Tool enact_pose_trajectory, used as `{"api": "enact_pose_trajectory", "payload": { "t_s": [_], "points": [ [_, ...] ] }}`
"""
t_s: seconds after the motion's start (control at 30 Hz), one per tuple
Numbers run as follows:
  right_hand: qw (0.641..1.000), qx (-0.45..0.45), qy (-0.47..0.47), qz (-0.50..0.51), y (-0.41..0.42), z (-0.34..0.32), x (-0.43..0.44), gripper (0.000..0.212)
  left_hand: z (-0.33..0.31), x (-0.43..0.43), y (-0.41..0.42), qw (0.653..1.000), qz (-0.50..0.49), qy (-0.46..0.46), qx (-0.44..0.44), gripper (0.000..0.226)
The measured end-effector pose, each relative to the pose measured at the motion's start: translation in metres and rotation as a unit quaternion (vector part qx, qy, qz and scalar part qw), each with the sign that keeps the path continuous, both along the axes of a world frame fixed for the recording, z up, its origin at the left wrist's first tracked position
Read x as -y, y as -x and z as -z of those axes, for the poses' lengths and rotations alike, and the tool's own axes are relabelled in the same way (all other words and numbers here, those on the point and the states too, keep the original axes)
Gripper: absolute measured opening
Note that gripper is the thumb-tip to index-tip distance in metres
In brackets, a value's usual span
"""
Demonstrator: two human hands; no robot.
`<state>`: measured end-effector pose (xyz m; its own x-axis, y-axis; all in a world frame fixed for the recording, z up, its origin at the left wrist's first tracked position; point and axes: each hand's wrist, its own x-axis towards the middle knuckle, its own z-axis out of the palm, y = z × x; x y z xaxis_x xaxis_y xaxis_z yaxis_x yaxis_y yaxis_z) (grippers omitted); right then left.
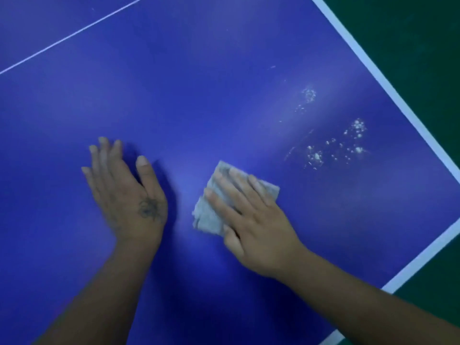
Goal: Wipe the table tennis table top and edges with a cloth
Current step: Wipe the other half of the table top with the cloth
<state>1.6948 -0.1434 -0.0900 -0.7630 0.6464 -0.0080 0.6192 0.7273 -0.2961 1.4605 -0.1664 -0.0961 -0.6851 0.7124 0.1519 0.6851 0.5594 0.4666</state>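
While left hand [125, 192] lies flat, right hand [251, 215] presses cloth [209, 217].

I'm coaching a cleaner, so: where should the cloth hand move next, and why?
Probably slide the right hand, pressing the cloth flat, forward and rightward over the white specks. They lie on the table just beyond the cloth, toward the white edge stripe, apparently unwiped. The left hand rests flat, clear of that path.
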Motion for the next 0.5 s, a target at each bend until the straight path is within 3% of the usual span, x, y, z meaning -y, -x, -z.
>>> {"api": "enact_pose_trajectory", "payload": {
  "t_s": [0.1, 0.2, 0.3, 0.5],
  "points": [
    [0.999, 0.023, -0.021, -0.015, -0.031, -0.001, -0.022, 0.071, -0.002, 0.001, -0.054, 0.996, 0.077, -0.027, 0.021, 0.053],
    [0.989, 0.037, -0.040, 0.135, -0.049, -0.003, -0.097, 0.070, -0.002, 0.004, -0.117, 0.995, 0.075, -0.002, 0.069, 0.057],
    [0.974, 0.045, 0.004, 0.222, -0.052, -0.007, -0.122, 0.075, 0.005, 0.009, -0.152, 0.993, 0.069, 0.094, 0.008, 0.063],
    [0.997, 0.011, 0.000, 0.081, -0.069, 0.007, -0.017, 0.065, 0.016, 0.004, -0.154, 0.989, 0.067, 0.114, -0.061, 0.060]
  ]
}}
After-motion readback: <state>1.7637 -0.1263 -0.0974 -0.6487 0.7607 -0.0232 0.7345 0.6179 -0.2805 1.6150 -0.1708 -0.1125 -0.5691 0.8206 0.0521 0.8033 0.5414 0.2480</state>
